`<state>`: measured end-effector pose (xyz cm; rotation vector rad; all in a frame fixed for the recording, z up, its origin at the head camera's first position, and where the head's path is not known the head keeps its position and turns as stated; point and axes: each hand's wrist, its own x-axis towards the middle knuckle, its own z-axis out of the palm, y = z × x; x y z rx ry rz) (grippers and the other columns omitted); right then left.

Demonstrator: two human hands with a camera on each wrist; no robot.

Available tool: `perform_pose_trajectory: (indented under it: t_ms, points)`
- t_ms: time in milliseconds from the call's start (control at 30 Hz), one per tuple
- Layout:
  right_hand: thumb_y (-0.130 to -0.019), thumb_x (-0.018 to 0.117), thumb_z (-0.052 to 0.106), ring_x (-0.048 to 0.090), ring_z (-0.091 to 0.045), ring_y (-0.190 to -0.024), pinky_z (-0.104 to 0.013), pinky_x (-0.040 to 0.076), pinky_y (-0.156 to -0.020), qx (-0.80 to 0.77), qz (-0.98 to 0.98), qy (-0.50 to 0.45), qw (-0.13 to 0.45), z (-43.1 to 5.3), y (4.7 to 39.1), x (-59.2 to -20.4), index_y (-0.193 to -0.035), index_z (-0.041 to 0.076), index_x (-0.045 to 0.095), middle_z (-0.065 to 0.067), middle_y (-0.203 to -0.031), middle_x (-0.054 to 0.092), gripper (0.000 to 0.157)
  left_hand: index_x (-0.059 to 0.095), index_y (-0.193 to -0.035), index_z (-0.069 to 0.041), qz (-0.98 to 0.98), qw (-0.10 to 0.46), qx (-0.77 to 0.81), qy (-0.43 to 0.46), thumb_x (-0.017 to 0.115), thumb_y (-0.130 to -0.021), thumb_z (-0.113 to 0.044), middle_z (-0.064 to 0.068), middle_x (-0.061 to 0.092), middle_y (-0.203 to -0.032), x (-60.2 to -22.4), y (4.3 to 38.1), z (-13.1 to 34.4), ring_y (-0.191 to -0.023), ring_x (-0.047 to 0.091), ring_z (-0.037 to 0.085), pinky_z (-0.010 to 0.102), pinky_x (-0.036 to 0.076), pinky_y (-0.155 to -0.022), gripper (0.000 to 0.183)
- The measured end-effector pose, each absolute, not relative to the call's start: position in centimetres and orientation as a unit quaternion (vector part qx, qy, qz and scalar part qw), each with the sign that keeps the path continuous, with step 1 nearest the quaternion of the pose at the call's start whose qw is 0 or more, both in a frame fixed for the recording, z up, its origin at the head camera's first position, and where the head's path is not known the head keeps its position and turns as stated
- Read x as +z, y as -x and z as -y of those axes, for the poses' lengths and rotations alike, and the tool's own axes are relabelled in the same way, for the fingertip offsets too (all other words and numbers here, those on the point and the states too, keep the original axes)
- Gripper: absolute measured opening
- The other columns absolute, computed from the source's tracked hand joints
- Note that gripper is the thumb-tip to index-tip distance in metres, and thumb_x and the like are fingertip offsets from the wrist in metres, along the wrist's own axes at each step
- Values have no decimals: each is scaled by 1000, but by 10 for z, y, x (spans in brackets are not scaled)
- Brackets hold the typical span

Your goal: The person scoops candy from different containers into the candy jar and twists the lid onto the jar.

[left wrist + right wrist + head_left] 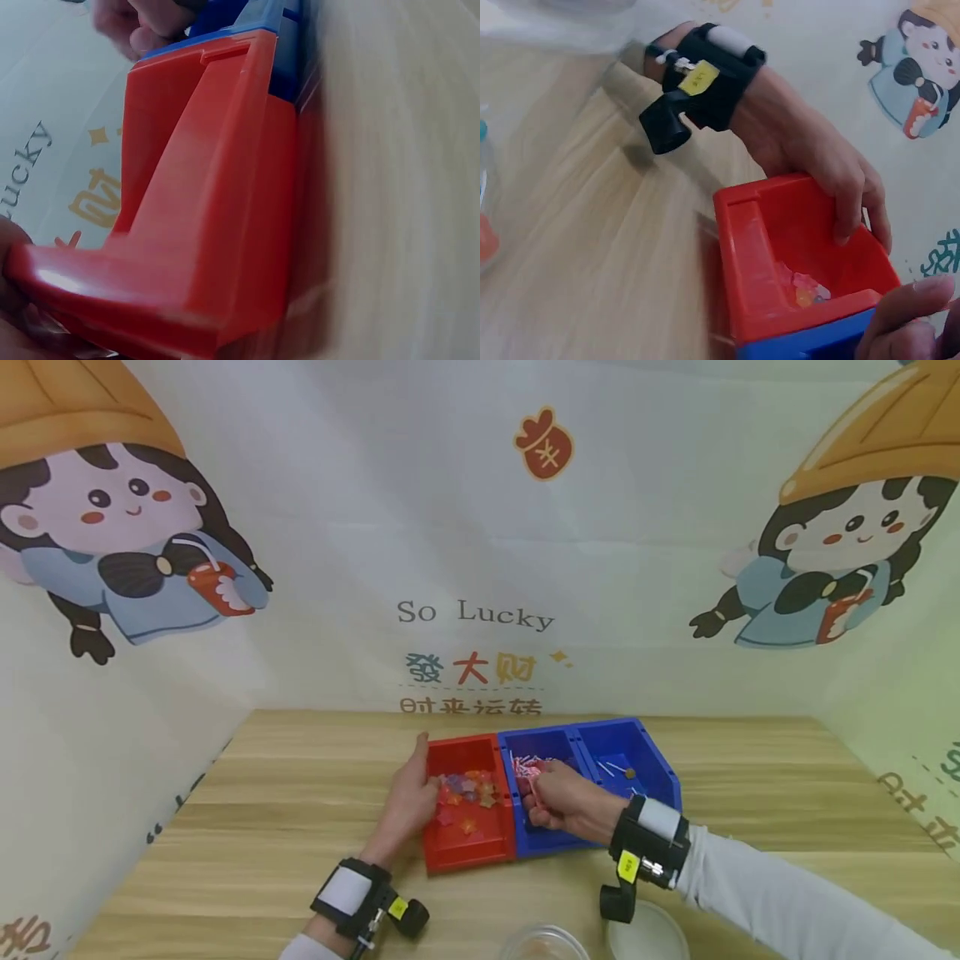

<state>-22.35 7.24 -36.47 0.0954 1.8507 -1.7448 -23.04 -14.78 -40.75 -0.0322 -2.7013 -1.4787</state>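
Note:
My left hand [414,792] grips the left wall of a red bin [468,847], its fingers hooked over the rim. Star-shaped translucent pieces [467,789] in orange, purple and pink lie inside that bin. Joined to its right side is a blue bin [536,842] with pink-and-white thin sticks [527,765]. My right hand [562,797] reaches into this blue bin, fingers curled around some of the sticks; its palm side is hidden. In the right wrist view, only part of the right hand [911,322] shows at the lower corner.
A second blue bin [656,764] on the right contains a few white sticks [615,768] and a small brown piece. Near the front edge are a clear round container [543,943] and a whitish round lid [648,935]. A printed backdrop [480,527] stands behind the wooden-patterned table [322,760].

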Motion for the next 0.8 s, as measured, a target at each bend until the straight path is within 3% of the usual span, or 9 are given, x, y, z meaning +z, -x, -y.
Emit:
perform_pose_trajectory:
  t_ms: [100,267,433,800]
  points:
    - [-89,31,-6,37,-7,-49,-15,26,-41,-664,-697,-52,266,-67,218,-373,-92,1,48,-1,-68,45,19,13,-153,-1,871,28,-490,11,44,-93,4,21,30,-154,-407,228,148,-135,39,35,52,28,-114,67]
    - [-101,37,9,40,-11,-52,-19,27,-43,-604,-766,-36,219,-68,211,-384,-99,-1,50,-3,-73,49,17,12,-153,-2,877,19,-481,8,46,-93,2,21,29,-155,-405,227,150,-136,38,35,52,29,-113,68]
    - [-103,38,13,35,-12,-50,-22,26,-44,-546,-821,-8,168,-71,206,-386,-101,-3,52,-4,-73,50,21,13,-153,-1,883,22,-469,7,47,-93,1,21,31,-154,-406,228,151,-137,38,34,52,29,-113,69]
    - [-103,36,15,35,-14,-52,-23,25,-43,-570,-802,-9,176,-88,199,-382,-104,2,46,-3,-73,48,16,9,-152,0,893,21,-450,-2,46,-94,0,22,33,-152,-407,228,149,-129,45,33,52,33,-111,69]
